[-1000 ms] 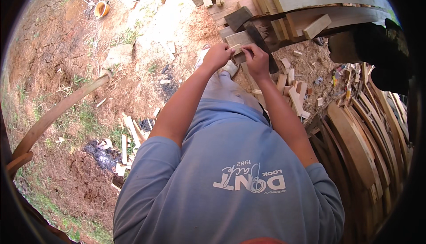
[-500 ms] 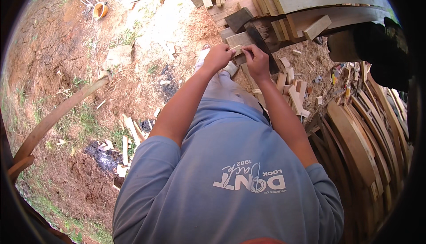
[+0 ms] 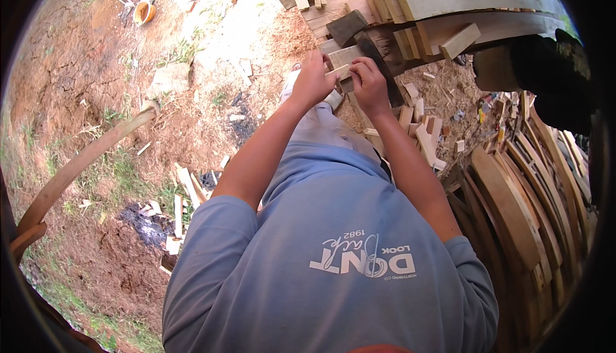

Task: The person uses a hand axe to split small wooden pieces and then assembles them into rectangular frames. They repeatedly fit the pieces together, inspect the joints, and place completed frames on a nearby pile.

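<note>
1. So the left hand (image 3: 313, 77) is holding a thin pale wood strip (image 3: 339, 71), upper centre of the frame, thumb and fingers pinching near its left end.
2. Right hand (image 3: 370, 87) is curling in at the strip's other end, fingertips bunching up narrow. Honestly can't tell if they're actually gripping it.
3. The strip is overlapping a pale wood block (image 3: 346, 55) in view; can't tell whether they're touching.
4. A dark block (image 3: 345, 27) and a long dark board (image 3: 378, 64) are sitting just beside that.
5. Offcuts (image 3: 423, 135) are piling up right of centre, curved boards (image 3: 507, 205) are filling the lower right.
</note>
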Action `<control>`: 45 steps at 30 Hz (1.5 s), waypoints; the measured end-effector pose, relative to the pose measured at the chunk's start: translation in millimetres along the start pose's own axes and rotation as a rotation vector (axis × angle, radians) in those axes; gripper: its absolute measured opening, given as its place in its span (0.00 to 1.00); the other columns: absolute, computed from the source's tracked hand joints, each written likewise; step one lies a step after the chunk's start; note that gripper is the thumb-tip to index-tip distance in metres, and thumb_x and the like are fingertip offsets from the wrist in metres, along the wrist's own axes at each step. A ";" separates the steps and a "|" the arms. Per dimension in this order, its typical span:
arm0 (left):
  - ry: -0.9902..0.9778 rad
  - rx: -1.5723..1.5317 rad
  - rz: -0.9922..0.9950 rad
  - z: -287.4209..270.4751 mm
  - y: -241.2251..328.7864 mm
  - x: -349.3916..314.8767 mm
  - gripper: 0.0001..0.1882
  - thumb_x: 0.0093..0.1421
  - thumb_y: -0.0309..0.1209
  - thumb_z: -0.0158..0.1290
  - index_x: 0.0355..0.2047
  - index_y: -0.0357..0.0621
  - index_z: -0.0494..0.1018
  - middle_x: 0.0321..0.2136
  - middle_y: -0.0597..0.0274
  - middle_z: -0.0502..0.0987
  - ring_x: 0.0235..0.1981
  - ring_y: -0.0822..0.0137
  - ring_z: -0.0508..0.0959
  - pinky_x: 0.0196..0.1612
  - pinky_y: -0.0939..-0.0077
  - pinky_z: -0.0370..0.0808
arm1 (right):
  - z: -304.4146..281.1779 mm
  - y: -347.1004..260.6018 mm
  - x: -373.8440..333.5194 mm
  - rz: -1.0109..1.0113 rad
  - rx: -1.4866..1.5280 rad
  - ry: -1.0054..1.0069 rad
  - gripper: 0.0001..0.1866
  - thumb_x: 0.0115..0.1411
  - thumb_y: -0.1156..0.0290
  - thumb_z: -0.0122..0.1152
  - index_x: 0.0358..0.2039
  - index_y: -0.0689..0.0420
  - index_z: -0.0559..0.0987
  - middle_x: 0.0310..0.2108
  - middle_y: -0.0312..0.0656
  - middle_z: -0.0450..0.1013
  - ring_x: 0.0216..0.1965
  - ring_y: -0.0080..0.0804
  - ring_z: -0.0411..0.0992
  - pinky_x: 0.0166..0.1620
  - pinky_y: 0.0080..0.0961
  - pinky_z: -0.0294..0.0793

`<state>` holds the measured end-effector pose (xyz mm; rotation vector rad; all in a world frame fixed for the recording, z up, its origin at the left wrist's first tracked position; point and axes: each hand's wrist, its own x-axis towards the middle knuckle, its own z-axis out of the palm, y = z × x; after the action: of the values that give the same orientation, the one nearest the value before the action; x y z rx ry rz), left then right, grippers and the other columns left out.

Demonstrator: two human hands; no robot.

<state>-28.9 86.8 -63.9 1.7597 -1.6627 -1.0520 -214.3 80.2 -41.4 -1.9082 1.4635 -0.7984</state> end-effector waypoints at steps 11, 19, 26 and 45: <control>0.104 -0.166 0.189 28.0 16.4 -9.3 0.25 0.53 0.19 0.66 0.51 0.41 0.73 0.45 0.48 0.79 0.50 0.47 0.79 0.54 0.57 0.77 | -1.2 5.9 -0.9 0.059 0.054 -0.043 0.05 0.61 0.81 0.64 0.38 0.63 0.80 0.44 0.48 0.78 0.43 0.52 0.79 0.45 0.43 0.79; 0.179 -0.219 0.189 36.7 15.5 -12.1 0.24 0.52 0.17 0.64 0.50 0.40 0.73 0.47 0.49 0.77 0.50 0.48 0.79 0.52 0.60 0.78 | -4.7 5.6 -0.3 0.037 0.063 -0.054 0.04 0.62 0.80 0.64 0.37 0.62 0.79 0.42 0.49 0.77 0.43 0.53 0.78 0.45 0.43 0.79; 0.196 -0.186 0.262 33.5 20.6 -9.7 0.13 0.53 0.19 0.63 0.40 0.38 0.77 0.45 0.51 0.77 0.47 0.47 0.80 0.51 0.58 0.78 | -7.1 1.2 2.6 0.000 0.018 -0.076 0.03 0.62 0.79 0.64 0.37 0.62 0.79 0.42 0.49 0.77 0.41 0.53 0.79 0.43 0.44 0.79; 0.198 -0.290 0.231 43.4 7.4 -5.9 0.05 0.55 0.16 0.61 0.32 0.35 0.78 0.40 0.54 0.81 0.42 0.51 0.83 0.46 0.63 0.80 | -47.4 3.9 35.3 -0.084 -0.287 -0.179 0.20 0.59 0.73 0.70 0.52 0.60 0.80 0.49 0.50 0.78 0.51 0.52 0.78 0.51 0.42 0.80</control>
<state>-67.8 98.1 -82.0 1.3996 -1.4678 -0.9279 -245.3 40.3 -10.4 -2.2026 1.4567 -0.4574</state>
